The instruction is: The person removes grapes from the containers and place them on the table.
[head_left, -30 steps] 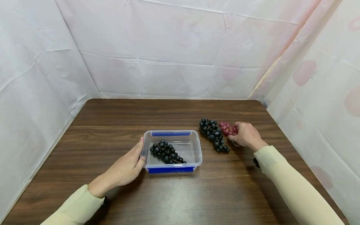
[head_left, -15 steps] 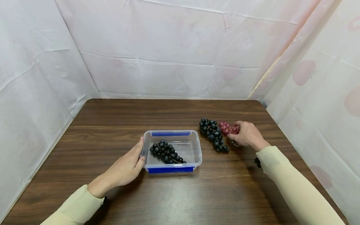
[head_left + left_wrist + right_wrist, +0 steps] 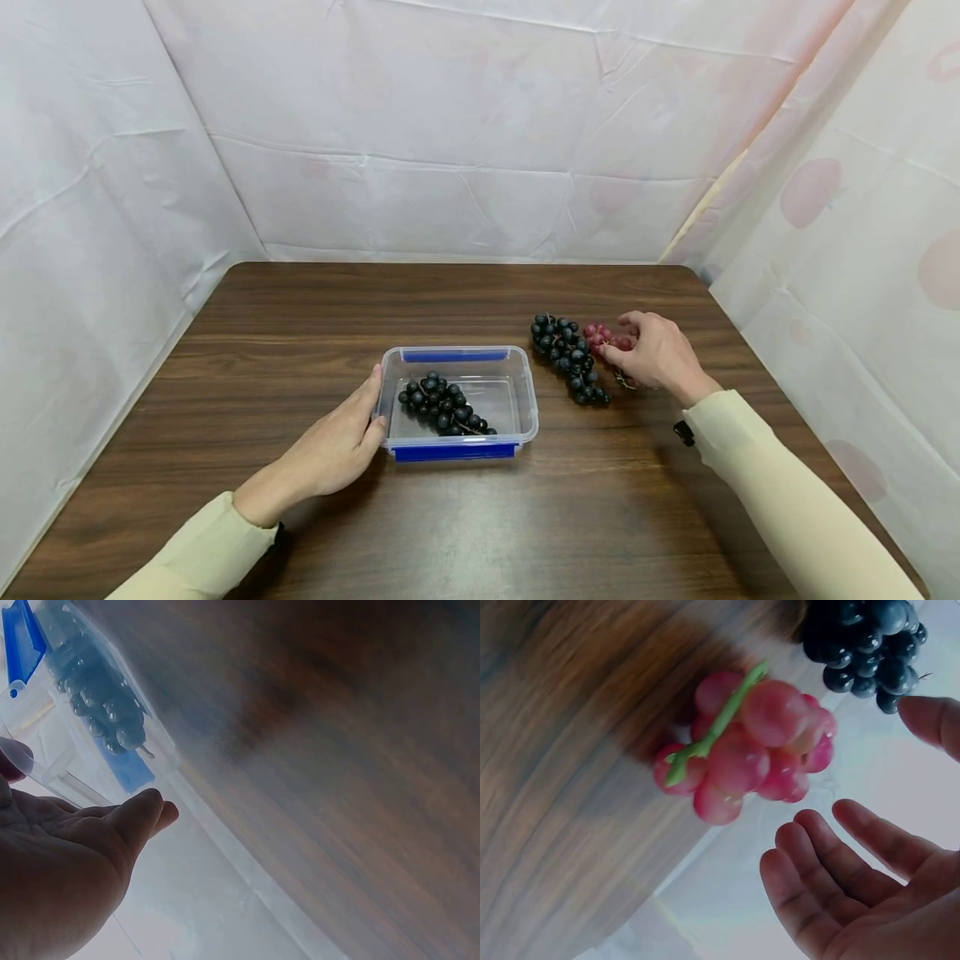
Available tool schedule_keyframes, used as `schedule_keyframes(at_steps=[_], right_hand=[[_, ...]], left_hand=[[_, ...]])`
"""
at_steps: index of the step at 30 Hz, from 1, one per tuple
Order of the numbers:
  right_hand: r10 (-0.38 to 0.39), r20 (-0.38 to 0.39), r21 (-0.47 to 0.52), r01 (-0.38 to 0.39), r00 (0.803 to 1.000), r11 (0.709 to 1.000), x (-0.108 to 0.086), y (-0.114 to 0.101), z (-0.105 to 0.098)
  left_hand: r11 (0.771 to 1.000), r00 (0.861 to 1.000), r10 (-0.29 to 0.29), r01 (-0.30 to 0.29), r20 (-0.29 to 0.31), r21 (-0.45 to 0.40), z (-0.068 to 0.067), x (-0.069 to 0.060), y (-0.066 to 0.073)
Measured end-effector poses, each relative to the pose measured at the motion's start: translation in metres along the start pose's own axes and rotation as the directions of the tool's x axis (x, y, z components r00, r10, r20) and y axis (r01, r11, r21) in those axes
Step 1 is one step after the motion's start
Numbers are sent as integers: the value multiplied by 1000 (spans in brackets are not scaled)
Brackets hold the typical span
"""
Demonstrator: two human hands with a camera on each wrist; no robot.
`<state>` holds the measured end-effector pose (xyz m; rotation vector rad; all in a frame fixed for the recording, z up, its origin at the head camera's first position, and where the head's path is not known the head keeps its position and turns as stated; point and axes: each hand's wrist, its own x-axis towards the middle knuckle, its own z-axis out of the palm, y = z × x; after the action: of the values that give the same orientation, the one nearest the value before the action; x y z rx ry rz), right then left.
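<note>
Straight fingers of my left hand (image 3: 336, 440) rest against the left side of a clear plastic container (image 3: 517, 400) with blue clips. Inside it lies a bunch of black grapes (image 3: 442, 407), also visible through the wall in the left wrist view. Over at the right, my right hand (image 3: 660, 357) is spread above a small bunch of red grapes (image 3: 600, 336), partly covering it in the head view. The right wrist view has the red grapes (image 3: 739, 750) with a green stem, apart from the fingertips (image 3: 806, 817). Beside them lies another bunch of black grapes (image 3: 566, 354).
The brown wooden table (image 3: 465, 533) carries everything. Pale sheets (image 3: 450, 125) hang round its back and sides. In the head view, the second black bunch lies between the container and the red grapes.
My right hand has loosened and lifted slightly off the red grapes, its fingers and thumb wider apart. The left hand and the container stay where they were.
</note>
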<state>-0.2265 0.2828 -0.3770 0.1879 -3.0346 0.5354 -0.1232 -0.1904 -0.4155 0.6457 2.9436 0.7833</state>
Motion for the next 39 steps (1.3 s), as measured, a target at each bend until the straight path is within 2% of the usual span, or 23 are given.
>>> schedule_keyframes(at_steps=[5, 19, 33, 39], right_hand=[[-11, -58, 31, 13, 998, 999, -1, -9, -2], [-66, -131, 94, 79, 989, 992, -8, -38, 0], [-131, -155, 144, 153, 979, 978, -13, -51, 3], [-139, -125, 163, 158, 982, 974, -17, -57, 5]], left_hand=[[1000, 1000, -2, 2, -1, -3, 0, 0, 0], [1000, 1000, -6, 6, -1, -10, 1, 0, 0], [1000, 1000, 3, -3, -10, -8, 2, 2, -1], [1000, 1000, 1, -1, -7, -6, 2, 2, -1]])
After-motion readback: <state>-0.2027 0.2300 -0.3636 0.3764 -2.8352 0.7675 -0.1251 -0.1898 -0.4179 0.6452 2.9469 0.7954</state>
